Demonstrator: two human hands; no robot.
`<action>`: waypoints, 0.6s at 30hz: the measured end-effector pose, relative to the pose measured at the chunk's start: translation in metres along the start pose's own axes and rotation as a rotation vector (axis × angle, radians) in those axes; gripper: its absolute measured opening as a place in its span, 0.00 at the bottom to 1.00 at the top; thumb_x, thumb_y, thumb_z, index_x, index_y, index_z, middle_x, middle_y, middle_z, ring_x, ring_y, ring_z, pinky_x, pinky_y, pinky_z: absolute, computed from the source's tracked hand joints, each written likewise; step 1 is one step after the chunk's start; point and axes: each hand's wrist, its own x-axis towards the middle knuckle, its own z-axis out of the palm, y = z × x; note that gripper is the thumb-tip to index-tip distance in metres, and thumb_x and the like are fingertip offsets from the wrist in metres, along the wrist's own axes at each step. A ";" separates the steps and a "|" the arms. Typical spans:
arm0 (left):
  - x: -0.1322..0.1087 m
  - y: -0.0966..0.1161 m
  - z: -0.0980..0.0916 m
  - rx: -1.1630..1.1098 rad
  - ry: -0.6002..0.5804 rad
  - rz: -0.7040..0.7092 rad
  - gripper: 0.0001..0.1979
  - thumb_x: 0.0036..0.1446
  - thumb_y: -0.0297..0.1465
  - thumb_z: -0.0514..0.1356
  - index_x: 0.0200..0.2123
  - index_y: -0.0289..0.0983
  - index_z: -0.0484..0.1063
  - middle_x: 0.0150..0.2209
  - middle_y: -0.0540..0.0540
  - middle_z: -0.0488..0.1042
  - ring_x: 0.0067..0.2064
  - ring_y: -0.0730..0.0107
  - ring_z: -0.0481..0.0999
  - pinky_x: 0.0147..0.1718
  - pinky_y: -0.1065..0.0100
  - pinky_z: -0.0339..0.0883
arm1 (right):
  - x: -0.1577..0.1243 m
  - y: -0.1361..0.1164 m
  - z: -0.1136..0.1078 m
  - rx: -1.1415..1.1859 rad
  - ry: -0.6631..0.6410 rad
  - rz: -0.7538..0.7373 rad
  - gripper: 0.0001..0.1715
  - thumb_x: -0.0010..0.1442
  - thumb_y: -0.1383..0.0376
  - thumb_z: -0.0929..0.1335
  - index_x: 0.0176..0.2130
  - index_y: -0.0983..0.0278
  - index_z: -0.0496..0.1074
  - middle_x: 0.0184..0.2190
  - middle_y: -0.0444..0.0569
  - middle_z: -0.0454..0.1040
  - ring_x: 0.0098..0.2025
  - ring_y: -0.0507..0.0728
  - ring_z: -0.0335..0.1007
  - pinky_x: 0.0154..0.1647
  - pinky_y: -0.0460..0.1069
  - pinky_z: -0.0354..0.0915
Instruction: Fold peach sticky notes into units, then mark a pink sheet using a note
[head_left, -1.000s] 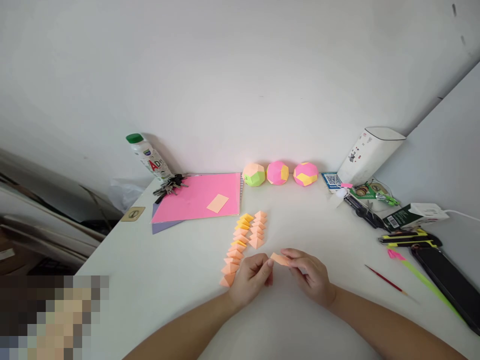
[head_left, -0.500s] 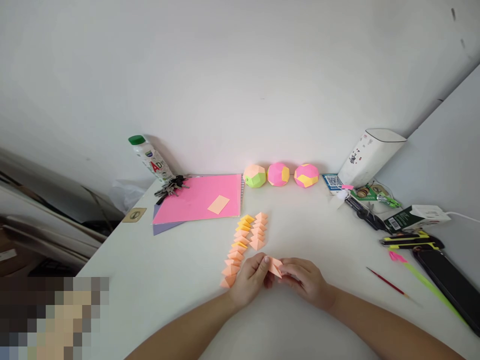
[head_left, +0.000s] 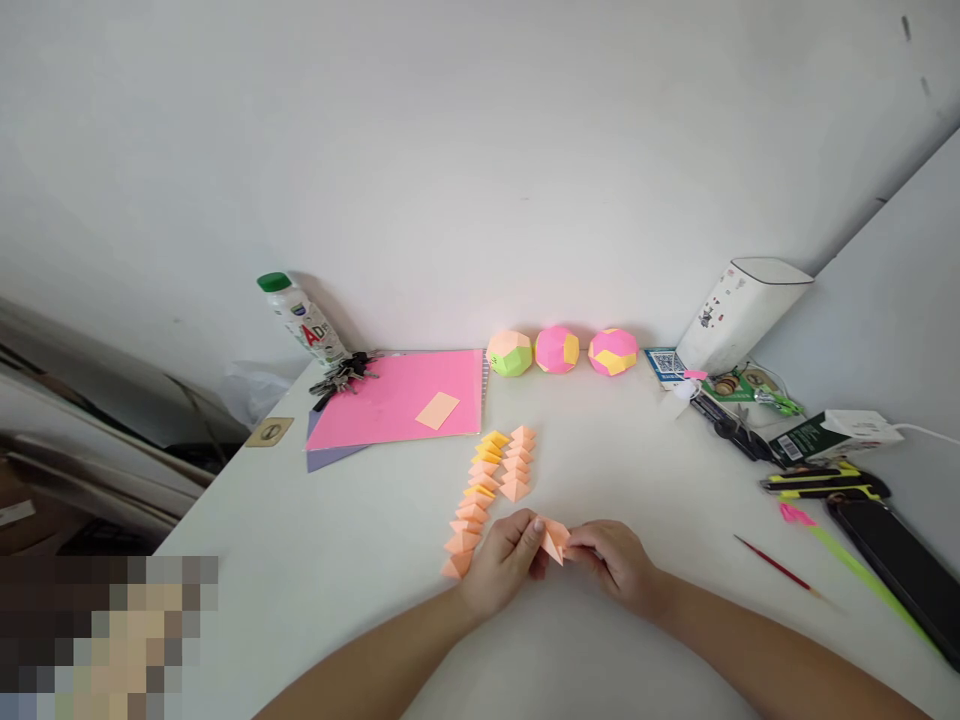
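The fingers of the left hand [head_left: 499,560] pinch a small peach folded-paper piece [head_left: 552,537] over the near tabletop [head_left: 360,580]; those of the right hand [head_left: 615,558] grip its right edge. It now spreads to a near-side point, having shown as a narrow strip a second ago, so shaping seems under way. Farther left, peach-and-orange folded-paper units [head_left: 471,512] lie unmoved in two rows.

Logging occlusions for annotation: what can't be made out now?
All in head view:
folded paper: underside turned away, left end under the thumb of the left hand
purple sheet: mostly under the pink sheet
bottle: fine print too small
flat black object: lower end cut off by right edge
pixelated patch, lower left: contents masked
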 end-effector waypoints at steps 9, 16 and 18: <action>-0.001 0.006 0.002 -0.079 -0.086 -0.030 0.16 0.56 0.44 0.60 0.31 0.36 0.68 0.26 0.49 0.74 0.25 0.74 0.71 0.26 0.72 0.64 | 0.004 -0.004 -0.002 0.101 0.009 0.059 0.09 0.69 0.65 0.56 0.36 0.60 0.59 0.23 0.43 0.73 0.21 0.50 0.65 0.22 0.44 0.61; 0.000 0.005 0.002 -0.123 -0.066 -0.051 0.17 0.55 0.45 0.60 0.30 0.35 0.68 0.25 0.48 0.74 0.25 0.73 0.71 0.25 0.72 0.64 | 0.006 -0.005 -0.003 0.138 -0.067 0.049 0.11 0.68 0.65 0.56 0.34 0.60 0.61 0.24 0.44 0.73 0.22 0.50 0.66 0.24 0.45 0.61; 0.000 0.005 0.001 -0.119 -0.082 -0.022 0.18 0.57 0.46 0.58 0.30 0.35 0.68 0.25 0.48 0.74 0.24 0.73 0.71 0.25 0.72 0.64 | 0.007 -0.006 -0.004 0.152 -0.093 0.043 0.11 0.67 0.67 0.56 0.33 0.60 0.61 0.25 0.45 0.74 0.23 0.51 0.67 0.25 0.45 0.62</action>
